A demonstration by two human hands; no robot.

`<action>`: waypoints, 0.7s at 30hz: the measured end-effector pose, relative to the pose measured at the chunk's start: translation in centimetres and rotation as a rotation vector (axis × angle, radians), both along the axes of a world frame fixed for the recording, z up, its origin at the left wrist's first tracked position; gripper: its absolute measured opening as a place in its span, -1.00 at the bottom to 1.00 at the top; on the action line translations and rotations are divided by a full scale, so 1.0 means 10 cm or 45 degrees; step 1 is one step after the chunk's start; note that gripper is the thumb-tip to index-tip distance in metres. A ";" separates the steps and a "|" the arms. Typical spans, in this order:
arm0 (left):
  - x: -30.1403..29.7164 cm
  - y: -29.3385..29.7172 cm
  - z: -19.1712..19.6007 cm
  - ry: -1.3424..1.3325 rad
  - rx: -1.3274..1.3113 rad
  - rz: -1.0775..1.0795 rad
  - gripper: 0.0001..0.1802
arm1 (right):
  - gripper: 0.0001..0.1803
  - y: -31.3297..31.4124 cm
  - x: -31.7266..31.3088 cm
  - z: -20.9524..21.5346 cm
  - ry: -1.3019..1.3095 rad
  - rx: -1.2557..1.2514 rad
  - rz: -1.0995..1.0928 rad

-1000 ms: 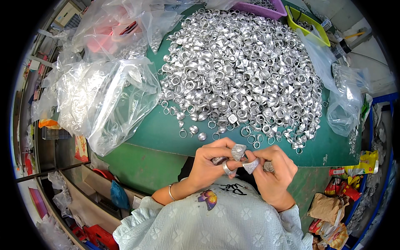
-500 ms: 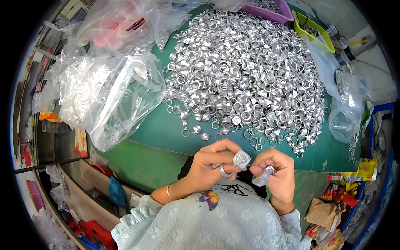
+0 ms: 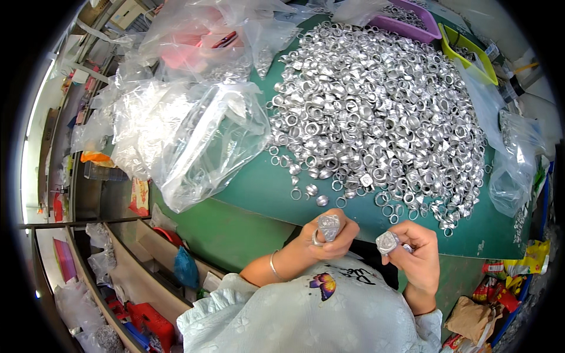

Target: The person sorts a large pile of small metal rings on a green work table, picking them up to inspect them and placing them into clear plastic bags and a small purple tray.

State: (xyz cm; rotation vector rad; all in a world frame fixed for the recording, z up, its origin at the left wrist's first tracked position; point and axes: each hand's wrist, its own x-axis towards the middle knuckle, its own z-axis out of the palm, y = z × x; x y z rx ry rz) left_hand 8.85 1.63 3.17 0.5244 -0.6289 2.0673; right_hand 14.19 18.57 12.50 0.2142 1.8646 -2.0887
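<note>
My left hand point(image 3: 336, 242) is closed in front of the table edge, and a silver ring with a broad patterned face point(image 3: 328, 226) shows at its fingers. A plain silver band point(image 3: 317, 237) sits around one of its fingers, and a bracelet point(image 3: 274, 265) circles the wrist. To the right, my right hand point(image 3: 421, 259) pinches another silver ring with a squarish embossed face point(image 3: 386, 242). A second small silver piece point(image 3: 407, 248) shows between its fingers, partly hidden. The hands are apart. Beyond them a large heap of silver rings point(image 3: 376, 112) covers much of the green table point(image 3: 259, 206).
Clear plastic bags point(image 3: 206, 147) lie left of the heap, near a pink container point(image 3: 188, 56). A purple basket point(image 3: 421, 29) and a yellow-green basket point(image 3: 485, 67) stand at the back right. Open drawers point(image 3: 144, 265) are at lower left; a brown paper bag point(image 3: 471, 317) is at lower right.
My hands have moved apart, and the left one has turned and closed more, with its ring's face now upright. The right hand's squarish ring face now shows. The whole view has shifted.
</note>
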 end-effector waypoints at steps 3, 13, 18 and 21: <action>-0.02 0.01 0.01 -0.014 0.108 -0.057 -0.89 | -0.90 -0.02 0.01 -0.01 0.026 -0.112 -0.003; 0.00 0.00 0.01 -0.023 0.072 -0.041 -0.92 | -0.95 -0.15 0.03 -0.06 0.220 -0.118 -0.097; 0.03 -0.02 -0.02 -0.009 -0.028 -0.027 -0.95 | -0.96 -0.20 0.02 -0.10 0.312 -0.152 -0.041; 0.05 -0.01 -0.03 0.003 -0.046 -0.027 -0.94 | -0.97 -0.22 0.01 -0.12 0.405 -0.092 -0.002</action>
